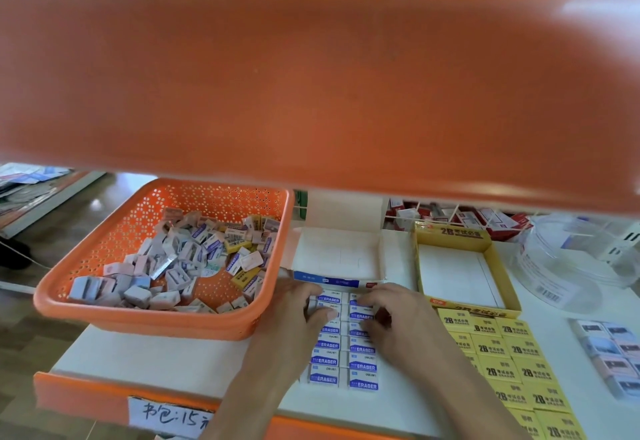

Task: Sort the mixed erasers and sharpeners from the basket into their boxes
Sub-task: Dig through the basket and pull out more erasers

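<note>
Head view: both hands (298, 316) (394, 322) on blue-white erasers (362, 367) beside orange basket (138, 322).

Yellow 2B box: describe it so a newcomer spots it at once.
On the white shelf under the orange ledge, look right of the orange basket, past the white box with the blue front. The yellow box stands next, open and empty. It alone has yellow walls printed 2B.

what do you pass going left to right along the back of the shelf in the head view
orange basket of mixed erasers and sharpeners → open white box → open yellow box → clear plastic container
</note>
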Action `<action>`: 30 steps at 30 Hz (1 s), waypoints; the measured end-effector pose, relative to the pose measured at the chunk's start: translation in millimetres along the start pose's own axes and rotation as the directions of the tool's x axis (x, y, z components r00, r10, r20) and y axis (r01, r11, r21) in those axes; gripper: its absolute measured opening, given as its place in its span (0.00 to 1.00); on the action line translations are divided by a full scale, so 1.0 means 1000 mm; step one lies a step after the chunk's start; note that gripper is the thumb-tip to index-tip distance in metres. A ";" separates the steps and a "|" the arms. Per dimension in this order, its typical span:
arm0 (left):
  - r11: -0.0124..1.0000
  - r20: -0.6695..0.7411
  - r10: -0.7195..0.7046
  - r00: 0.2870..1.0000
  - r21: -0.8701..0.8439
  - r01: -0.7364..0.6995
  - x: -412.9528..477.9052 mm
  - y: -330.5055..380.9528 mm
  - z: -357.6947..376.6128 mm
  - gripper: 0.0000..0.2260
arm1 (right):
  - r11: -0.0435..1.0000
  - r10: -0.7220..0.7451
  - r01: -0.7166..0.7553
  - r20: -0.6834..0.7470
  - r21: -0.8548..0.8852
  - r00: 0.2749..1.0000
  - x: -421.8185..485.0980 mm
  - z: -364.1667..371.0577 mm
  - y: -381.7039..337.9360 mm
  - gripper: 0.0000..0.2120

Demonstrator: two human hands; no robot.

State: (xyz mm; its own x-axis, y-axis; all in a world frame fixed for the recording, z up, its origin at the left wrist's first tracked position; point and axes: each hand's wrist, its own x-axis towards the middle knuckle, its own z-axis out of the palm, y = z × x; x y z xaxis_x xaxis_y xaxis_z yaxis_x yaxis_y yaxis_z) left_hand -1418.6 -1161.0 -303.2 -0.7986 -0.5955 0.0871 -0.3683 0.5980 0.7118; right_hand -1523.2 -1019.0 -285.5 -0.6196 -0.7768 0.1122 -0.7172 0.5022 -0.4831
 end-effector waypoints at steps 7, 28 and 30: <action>1.000 -0.012 0.003 1.000 0.022 -0.003 -0.001 0.003 -0.001 0.16 | 0.999 -0.007 0.008 0.035 -0.032 0.999 0.003 -0.002 0.002 0.10; 0.945 -0.250 0.147 0.957 0.321 -0.061 -0.020 0.021 -0.117 0.16 | 0.982 -0.187 0.183 -0.091 -0.052 0.978 0.023 -0.029 -0.082 0.16; 0.925 -0.213 0.024 0.977 0.375 0.059 -0.013 0.001 -0.140 0.15 | 0.965 -0.259 0.256 -0.048 -0.054 0.965 0.034 -0.025 -0.100 0.14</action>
State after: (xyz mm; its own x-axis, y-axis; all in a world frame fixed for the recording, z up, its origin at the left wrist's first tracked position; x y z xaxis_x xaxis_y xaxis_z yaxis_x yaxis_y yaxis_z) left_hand -1341.9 -1228.2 -205.9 -0.6877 -0.6815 0.2502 -0.5662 0.7192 0.4026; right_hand -1480.6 -1085.8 -212.1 -0.4277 -0.8611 0.2748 -0.8680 0.3065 -0.3906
